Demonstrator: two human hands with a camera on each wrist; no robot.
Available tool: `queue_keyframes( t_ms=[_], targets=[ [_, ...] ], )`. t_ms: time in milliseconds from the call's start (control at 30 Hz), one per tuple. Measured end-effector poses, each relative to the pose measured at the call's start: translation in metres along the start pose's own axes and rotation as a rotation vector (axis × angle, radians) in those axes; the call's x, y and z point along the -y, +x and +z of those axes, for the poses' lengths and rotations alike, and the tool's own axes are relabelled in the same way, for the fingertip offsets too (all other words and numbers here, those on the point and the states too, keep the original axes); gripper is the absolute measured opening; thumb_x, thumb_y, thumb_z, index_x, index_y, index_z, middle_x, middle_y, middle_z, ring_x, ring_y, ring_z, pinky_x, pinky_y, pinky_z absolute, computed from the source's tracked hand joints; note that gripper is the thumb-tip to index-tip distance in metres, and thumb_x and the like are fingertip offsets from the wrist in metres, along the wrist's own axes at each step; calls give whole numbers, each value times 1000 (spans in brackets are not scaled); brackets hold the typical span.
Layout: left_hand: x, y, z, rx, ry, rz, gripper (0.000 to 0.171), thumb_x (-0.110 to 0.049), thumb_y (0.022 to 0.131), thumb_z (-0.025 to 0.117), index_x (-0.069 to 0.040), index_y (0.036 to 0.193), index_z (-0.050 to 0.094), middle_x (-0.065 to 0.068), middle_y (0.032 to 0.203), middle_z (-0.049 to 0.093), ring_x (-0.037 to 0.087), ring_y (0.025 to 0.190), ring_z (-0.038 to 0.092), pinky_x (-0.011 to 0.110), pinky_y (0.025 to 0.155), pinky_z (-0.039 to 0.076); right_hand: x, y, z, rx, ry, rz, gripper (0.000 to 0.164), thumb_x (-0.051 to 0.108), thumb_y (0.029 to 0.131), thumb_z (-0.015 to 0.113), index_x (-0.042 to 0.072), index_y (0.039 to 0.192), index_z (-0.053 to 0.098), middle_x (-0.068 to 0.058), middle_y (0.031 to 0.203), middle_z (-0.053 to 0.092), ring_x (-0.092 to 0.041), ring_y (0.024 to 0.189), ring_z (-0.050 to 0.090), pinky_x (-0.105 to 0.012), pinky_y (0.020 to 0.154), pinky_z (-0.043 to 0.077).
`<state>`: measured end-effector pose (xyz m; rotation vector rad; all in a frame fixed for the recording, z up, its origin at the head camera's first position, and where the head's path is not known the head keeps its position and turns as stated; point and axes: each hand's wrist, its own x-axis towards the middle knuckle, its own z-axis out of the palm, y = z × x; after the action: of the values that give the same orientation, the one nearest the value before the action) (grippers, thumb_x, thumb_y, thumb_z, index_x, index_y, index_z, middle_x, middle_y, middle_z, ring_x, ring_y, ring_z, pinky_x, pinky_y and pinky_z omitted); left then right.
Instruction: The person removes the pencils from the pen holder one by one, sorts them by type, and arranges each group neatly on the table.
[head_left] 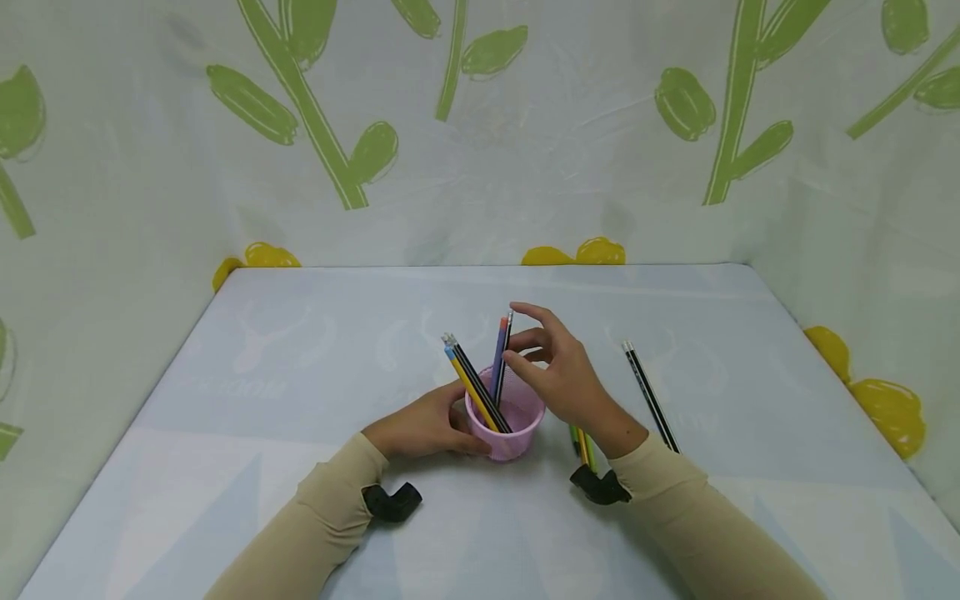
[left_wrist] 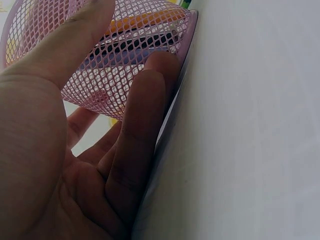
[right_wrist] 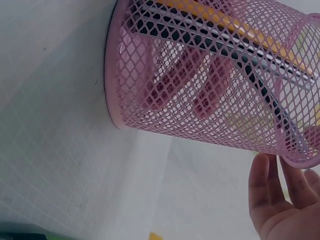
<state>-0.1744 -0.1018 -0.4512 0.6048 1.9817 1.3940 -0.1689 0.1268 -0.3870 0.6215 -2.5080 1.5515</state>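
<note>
A pink mesh pencil cup (head_left: 512, 448) stands upright on the table, and my left hand (head_left: 426, 422) grips its side with thumb and fingers around it. In the left wrist view the thumb (left_wrist: 75, 42) lies across the mesh. Several pencils lean left in the cup, among them a yellow pencil (head_left: 463, 377) with a blue end and dark striped ones. Over the rim, my right hand (head_left: 564, 375) pinches a black striped pencil (head_left: 508, 329) whose lower part is inside the cup. Close beside it leans a purple pencil (head_left: 498, 357) with an orange end.
Two black striped pencils (head_left: 650, 396) lie on the white table (head_left: 300, 350) to the right. Several green and yellow pencils (head_left: 583, 447) lie partly hidden under my right wrist. A black wrist mount (head_left: 600, 485) hangs below each sleeve. Leaf-patterned cloth walls surround the table.
</note>
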Motion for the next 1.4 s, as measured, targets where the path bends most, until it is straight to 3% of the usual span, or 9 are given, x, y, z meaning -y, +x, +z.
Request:
queue_keyframes(
  t_ms=[500,900,1400],
  targets=[
    [2,1,4,22,-20,7,80,-21,82,83,-27,148,37,4,106,72,18,84,70,33,76,58,-3,-5,1,-39,-48,-15,62,4,91,71,12,143,39,-7,95,73,-17,89,67,-36,86,58],
    [2,0,4,4,-5,15,81,-21,82,83,-20,149,37,6,102,74,18,83,71,32,75,58,-3,-3,3,-27,-44,-41,64,3,91,70,10,144,35,-7,94,73,-18,88,68,-38,85,59],
    [2,1,2,-2,21,12,90,-23,80,84,-28,153,32,7,112,66,18,82,68,33,75,58,3,-2,-7,-93,-8,-60,60,2,94,66,11,145,35,-10,93,66,-20,82,71,-26,77,59]
  ],
)
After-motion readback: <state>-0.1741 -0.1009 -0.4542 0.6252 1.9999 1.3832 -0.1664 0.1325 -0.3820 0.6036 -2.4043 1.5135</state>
